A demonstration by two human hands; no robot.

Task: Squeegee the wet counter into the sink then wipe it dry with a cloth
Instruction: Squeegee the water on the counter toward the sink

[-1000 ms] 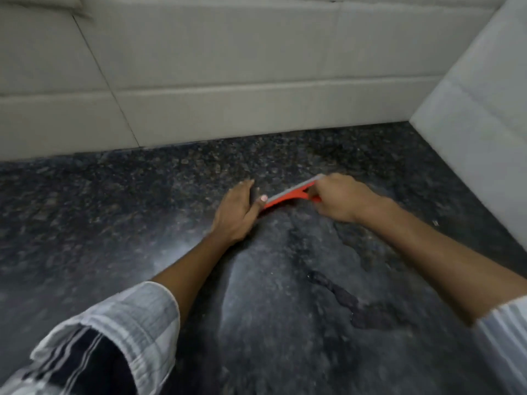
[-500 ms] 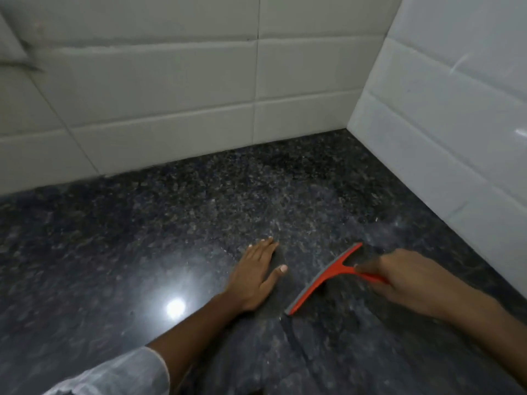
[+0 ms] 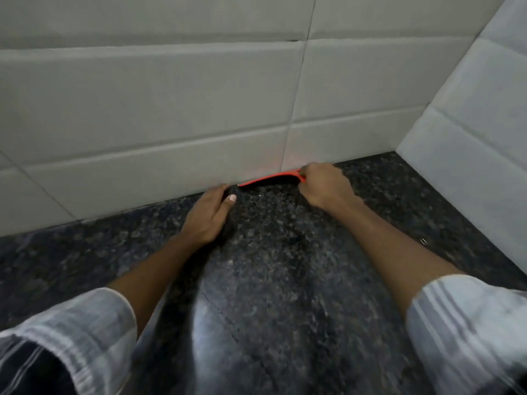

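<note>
An orange squeegee (image 3: 271, 178) lies with its blade along the foot of the tiled back wall, on the dark speckled granite counter (image 3: 285, 280). My right hand (image 3: 325, 185) is shut on its handle at the blade's right end. My left hand (image 3: 209, 213) rests flat on the counter just left of the blade, fingers together, fingertips near the wall and thumb out to the right. A wet sheen shows on the counter between my forearms. No sink and no cloth are in view.
The tiled back wall (image 3: 171, 109) meets a tiled side wall (image 3: 470, 138) at the right, forming a corner. A small metal bit (image 3: 423, 240) lies on the counter near the side wall.
My right hand has pushed the squeegee away from me, from mid-counter up to the back wall. My left hand has also slid forward to the wall.
</note>
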